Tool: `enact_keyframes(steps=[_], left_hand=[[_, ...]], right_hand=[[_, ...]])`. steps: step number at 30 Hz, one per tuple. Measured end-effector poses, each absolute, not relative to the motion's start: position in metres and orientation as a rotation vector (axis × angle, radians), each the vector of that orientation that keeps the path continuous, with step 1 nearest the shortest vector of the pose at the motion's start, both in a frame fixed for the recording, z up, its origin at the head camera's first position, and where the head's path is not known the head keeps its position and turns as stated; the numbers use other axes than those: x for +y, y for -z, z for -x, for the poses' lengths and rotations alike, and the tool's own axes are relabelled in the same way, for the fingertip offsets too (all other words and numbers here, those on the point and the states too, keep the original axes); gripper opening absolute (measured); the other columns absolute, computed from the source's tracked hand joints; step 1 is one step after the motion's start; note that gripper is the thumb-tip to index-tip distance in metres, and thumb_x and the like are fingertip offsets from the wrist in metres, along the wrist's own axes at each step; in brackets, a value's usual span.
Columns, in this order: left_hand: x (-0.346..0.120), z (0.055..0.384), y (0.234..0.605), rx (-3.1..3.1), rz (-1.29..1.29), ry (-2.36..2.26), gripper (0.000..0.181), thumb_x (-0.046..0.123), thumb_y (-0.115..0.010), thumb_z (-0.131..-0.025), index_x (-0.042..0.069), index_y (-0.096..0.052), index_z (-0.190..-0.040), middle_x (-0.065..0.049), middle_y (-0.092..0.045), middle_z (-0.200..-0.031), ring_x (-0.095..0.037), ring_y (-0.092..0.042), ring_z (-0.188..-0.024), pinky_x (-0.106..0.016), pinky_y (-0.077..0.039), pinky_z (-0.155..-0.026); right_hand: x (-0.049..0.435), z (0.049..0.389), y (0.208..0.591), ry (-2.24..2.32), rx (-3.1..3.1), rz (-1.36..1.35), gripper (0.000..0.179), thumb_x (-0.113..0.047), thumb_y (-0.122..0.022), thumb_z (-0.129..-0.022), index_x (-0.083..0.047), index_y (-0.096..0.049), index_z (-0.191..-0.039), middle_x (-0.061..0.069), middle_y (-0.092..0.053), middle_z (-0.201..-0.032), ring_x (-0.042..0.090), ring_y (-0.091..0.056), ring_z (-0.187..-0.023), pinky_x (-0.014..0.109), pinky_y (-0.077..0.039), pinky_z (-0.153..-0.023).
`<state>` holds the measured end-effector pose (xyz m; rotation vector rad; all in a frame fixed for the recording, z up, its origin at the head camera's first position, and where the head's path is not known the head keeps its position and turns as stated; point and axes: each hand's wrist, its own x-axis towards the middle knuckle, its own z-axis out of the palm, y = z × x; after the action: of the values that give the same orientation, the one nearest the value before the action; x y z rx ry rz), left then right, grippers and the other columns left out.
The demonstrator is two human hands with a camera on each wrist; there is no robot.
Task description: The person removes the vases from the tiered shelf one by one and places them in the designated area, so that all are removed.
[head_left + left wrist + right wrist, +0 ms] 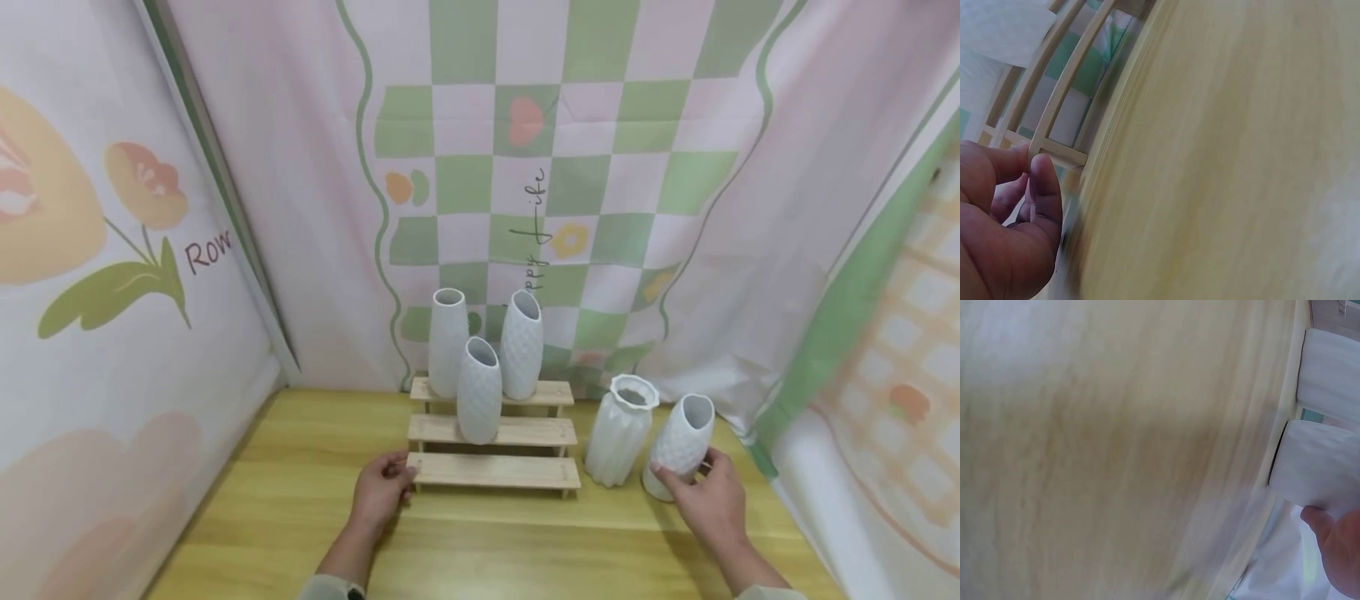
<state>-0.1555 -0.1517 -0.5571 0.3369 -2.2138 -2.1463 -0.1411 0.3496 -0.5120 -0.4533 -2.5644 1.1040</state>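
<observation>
A three-step wooden stand (495,472) bears three white vases. My left hand (382,492) pinches the left end of its lowest step; the left wrist view has the thumb and fingertips of that hand (1016,212) on the step's corner. At the right, my right hand (708,500) grips a white textured vase (678,450) low on its side, thumb in front and fingers around the far right. This vase (1313,465) stands on the table. Just left of it is a ribbed white vase (618,433) with a scalloped rim.
On the top step stand a tall smooth vase (448,346) and a slant-mouthed vase (522,346); a shorter one (480,392) is on the middle step. Checked fabric (525,192) hangs behind the wooden table (480,550), with printed cloth (97,375) on both sides.
</observation>
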Motion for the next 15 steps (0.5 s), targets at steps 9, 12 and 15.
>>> enact_keyframes(steps=[9, 12, 15], left_hand=[[-0.1515, 0.153, 0.5598, -2.231, -0.349, 2.141, 0.045, 0.002, -0.075, -0.091, -0.006, -0.062, -0.133, -0.019, -0.066, -0.11, -0.023, -0.065, -0.077, -0.031, -0.062, -0.062], [-0.1519, 0.1538, 0.5597, -2.23, -0.347, 2.138, 0.044, 0.003, -0.075, -0.091, -0.006, -0.062, -0.133, -0.018, -0.066, -0.111, -0.023, -0.066, -0.077, -0.031, -0.062, -0.063], [-0.1522, 0.1547, 0.5589, -2.217, -0.335, 2.138, 0.044, 0.004, -0.076, -0.091, -0.006, -0.062, -0.132, -0.018, -0.066, -0.11, -0.023, -0.065, -0.076, -0.03, -0.062, -0.062]], right_hand=[[0.3506, 0.1414, 0.5173, -1.117, -2.549, 0.475, 0.109, -0.046, -0.089, -0.081, 0.013, -0.03, -0.151, 0.04, -0.047, -0.141, 0.055, -0.049, -0.126, 0.068, -0.044, -0.103], [0.3502, 0.1418, 0.5173, -1.123, -2.538, 0.474, 0.108, -0.045, -0.089, -0.08, 0.012, -0.032, -0.151, 0.04, -0.047, -0.141, 0.054, -0.049, -0.127, 0.067, -0.044, -0.104], [0.3498, 0.1425, 0.5166, -1.13, -2.527, 0.464, 0.106, -0.044, -0.089, -0.08, 0.011, -0.033, -0.151, 0.039, -0.048, -0.141, 0.054, -0.05, -0.127, 0.067, -0.045, -0.104]])
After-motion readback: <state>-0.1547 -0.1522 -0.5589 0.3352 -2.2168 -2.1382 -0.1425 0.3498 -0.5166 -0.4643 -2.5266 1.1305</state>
